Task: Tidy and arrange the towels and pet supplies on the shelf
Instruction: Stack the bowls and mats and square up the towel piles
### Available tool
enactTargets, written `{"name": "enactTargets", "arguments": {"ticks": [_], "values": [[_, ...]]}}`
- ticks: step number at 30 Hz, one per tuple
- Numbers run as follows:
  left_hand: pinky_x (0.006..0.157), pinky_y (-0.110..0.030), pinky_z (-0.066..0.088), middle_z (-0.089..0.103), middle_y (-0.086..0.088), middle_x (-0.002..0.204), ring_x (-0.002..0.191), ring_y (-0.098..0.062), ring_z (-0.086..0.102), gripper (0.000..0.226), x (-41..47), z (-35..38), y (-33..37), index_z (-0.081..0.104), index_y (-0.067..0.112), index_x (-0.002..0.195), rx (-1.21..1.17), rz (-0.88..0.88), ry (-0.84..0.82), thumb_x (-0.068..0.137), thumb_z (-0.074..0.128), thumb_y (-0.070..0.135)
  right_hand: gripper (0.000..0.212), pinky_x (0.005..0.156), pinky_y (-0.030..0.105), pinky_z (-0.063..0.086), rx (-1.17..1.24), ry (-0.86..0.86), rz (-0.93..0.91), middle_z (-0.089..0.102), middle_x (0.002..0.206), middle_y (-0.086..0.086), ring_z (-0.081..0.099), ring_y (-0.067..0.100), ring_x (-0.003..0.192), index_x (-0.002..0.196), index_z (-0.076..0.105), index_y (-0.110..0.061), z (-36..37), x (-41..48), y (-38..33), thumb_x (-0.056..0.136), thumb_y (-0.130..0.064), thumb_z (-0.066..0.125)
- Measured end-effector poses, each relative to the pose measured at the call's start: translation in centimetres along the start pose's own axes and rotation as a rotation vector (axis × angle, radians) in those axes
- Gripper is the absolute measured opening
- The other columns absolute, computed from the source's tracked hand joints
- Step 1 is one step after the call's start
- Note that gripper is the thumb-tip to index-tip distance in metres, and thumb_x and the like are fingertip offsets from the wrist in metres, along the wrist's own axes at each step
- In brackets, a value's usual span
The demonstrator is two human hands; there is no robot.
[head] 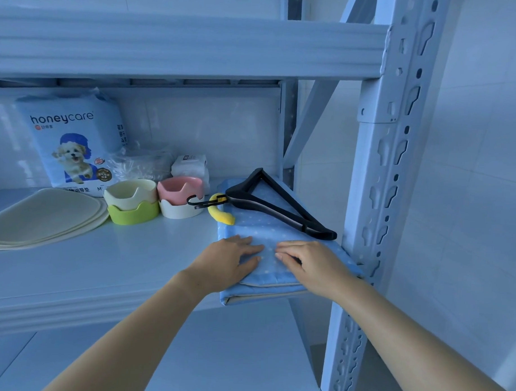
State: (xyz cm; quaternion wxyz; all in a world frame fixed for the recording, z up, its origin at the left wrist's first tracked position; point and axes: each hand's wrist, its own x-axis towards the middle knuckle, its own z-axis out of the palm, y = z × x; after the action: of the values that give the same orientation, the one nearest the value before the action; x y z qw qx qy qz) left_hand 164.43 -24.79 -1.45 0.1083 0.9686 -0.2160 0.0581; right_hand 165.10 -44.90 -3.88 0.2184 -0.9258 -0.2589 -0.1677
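Observation:
A folded blue towel with white dots [267, 225] lies at the right end of the white shelf [125, 266], its near edge hanging over the shelf's front. My left hand [231, 260] and my right hand [310, 264] rest flat on its near part, fingers nearly touching. A black hanger [280, 205] lies across the towel's far half, and a yellow banana-shaped toy [221, 214] sits at the towel's left edge under the hanger's hook.
Left of the towel stand a pink bowl on a white base [180, 198] and a cream bowl on a green base [132, 204]. Cream mats [42, 217] lie far left. A pet pad pack [74, 142], a clear bag [141, 165] and white packets [190, 166] line the back. The shelf post [379, 199] stands right.

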Motion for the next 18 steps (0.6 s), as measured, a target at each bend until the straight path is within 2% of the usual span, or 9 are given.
{"name": "enactTargets", "arguments": {"ticks": [2,3,4,6,8,12,15,18], "values": [[0.108,-0.024,0.023,0.029,0.008,0.152,0.139,-0.011,0.023,0.040,0.7,0.2,-0.6,0.041,0.036,0.138,-0.011,-0.011,-0.004,0.099,0.036,0.038,0.036,0.060,0.028,0.043,0.001,0.008,0.021,0.055,0.069,-0.002,0.051,0.009,0.067,0.072,0.052,-0.008,0.1,0.6,0.1,0.098,-0.030,0.040],[0.108,-0.024,0.022,0.028,0.008,0.152,0.140,-0.011,0.022,0.040,1.1,0.4,-0.9,0.040,0.036,0.138,-0.014,-0.016,-0.005,0.099,0.036,0.038,0.036,0.059,0.028,0.041,0.004,0.011,0.027,0.051,0.066,-0.002,0.048,0.010,0.064,0.070,0.048,-0.008,0.1,0.9,0.2,0.098,-0.029,0.040],[0.109,-0.024,0.021,0.027,0.008,0.152,0.140,-0.010,0.021,0.040,1.5,0.4,-1.2,0.040,0.037,0.138,-0.017,-0.018,-0.005,0.099,0.036,0.038,0.038,0.061,0.032,0.043,0.005,0.005,0.037,0.054,0.069,-0.001,0.050,0.012,0.067,0.070,0.049,-0.007,0.2,1.3,0.4,0.098,-0.031,0.039],[0.111,-0.026,0.020,0.027,0.008,0.152,0.141,-0.010,0.018,0.040,2.2,0.6,-1.7,0.040,0.037,0.138,-0.027,-0.026,-0.008,0.099,0.035,0.038,0.042,0.073,0.039,0.048,0.006,-0.013,0.056,0.065,0.086,0.004,0.059,0.018,0.083,0.079,0.059,-0.004,0.3,1.9,0.7,0.097,-0.035,0.037],[0.113,-0.027,0.019,0.026,0.009,0.153,0.142,-0.011,0.017,0.039,2.9,0.7,-2.2,0.040,0.038,0.138,-0.038,-0.032,-0.006,0.099,0.035,0.038,0.042,0.082,0.043,0.048,0.009,-0.028,0.078,0.067,0.099,0.009,0.060,0.023,0.096,0.090,0.063,-0.002,0.5,2.5,1.0,0.097,-0.035,0.038],[0.113,-0.027,0.019,0.026,0.010,0.152,0.142,-0.010,0.017,0.040,3.9,0.9,-3.1,0.040,0.038,0.138,-0.050,-0.035,-0.007,0.098,0.035,0.038,0.040,0.084,0.043,0.048,0.022,-0.027,0.090,0.067,0.102,0.010,0.059,0.023,0.099,0.093,0.065,-0.002,0.8,3.5,1.4,0.097,-0.034,0.040],[0.113,-0.026,0.018,0.027,0.009,0.152,0.142,-0.010,0.017,0.039,4.5,0.9,-3.4,0.040,0.037,0.138,-0.051,-0.031,0.000,0.098,0.036,0.038,0.039,0.075,0.040,0.049,0.034,-0.005,0.078,0.066,0.088,0.005,0.060,0.019,0.085,0.079,0.061,-0.006,1.1,4.1,1.9,0.097,-0.032,0.040],[0.114,-0.026,0.019,0.027,0.009,0.152,0.142,-0.010,0.017,0.039,4.9,1.0,-3.7,0.041,0.037,0.137,-0.063,-0.034,0.000,0.098,0.036,0.038,0.038,0.060,0.037,0.044,0.050,0.040,0.035,0.053,0.068,0.000,0.049,0.015,0.064,0.064,0.045,-0.012,1.2,4.5,2.1,0.097,-0.029,0.040]]}}
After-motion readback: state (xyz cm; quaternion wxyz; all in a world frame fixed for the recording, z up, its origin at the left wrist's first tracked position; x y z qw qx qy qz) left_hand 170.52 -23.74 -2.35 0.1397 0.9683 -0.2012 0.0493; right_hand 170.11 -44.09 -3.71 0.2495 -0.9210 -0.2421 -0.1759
